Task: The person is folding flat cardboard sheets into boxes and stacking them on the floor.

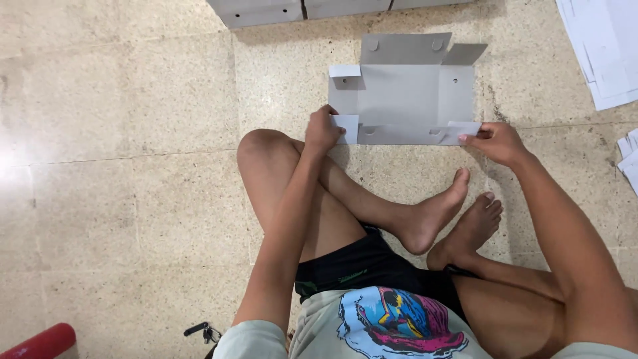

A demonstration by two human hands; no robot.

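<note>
on the floor [133, 199] in front of your crossed legs lies a flat grey cardboard box blank [405, 93], partly folded, its far flap standing up and its small corner tabs lifted. your left hand [322, 129] is closed on the near-left corner tab [347, 126], fingers curled round its edge, the knuckles just above your left knee. your right hand [498, 141] pinches the near-right corner tab [465, 127] between thumb and fingers, holding it at the blank's near edge. both hands touch the cardboard; the long near flap runs between them, low against the floor. your bare feet [452, 219] rest just short of the blank, under its near-right part.

beyond the blank, at the top edge of the view, a row of finished grey boxes [266, 12] sits side by side. a stack of flat white sheets [605, 46] lies well off to the right, with more sheets at the right edge lower down. near your left elbow a bunch of keys [203, 330] lies on the floor, and a red rounded object [40, 342] shows in the bottom-left corner.
</note>
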